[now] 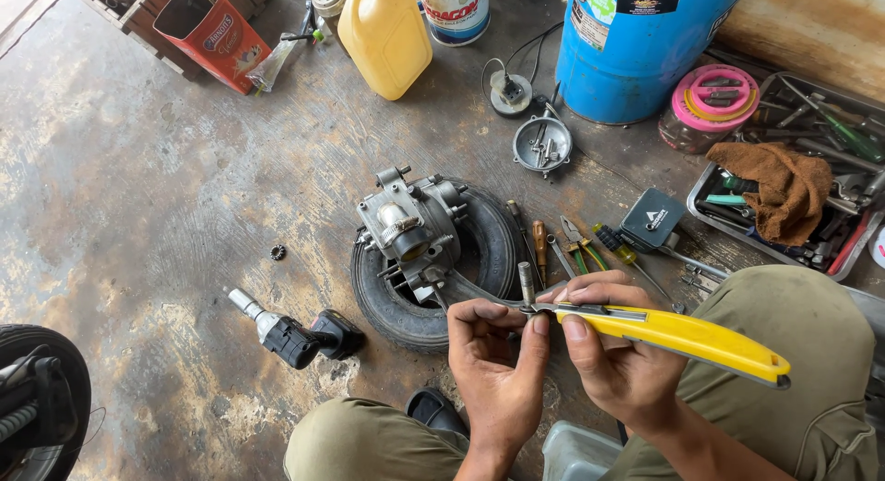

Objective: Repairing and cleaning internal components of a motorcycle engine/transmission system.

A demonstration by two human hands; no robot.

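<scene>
Left hand (498, 366): pinches a small metal pin (526, 285) upright, above the tyre (493, 250).
Right hand (608, 347): closed around yellow pliers (678, 333), tips at the pin.
Tip: steady the pin, squeeze gently.
Nearby: engine part (410, 227) on the tyre.

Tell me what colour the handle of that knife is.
Yellow handle, clearest in the head view.

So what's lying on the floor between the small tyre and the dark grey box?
In the head view, loose hand tools lie between the tyre and the grey box: a wooden-handled screwdriver, a spanner, green-handled pliers, a yellow-green screwdriver.
</scene>
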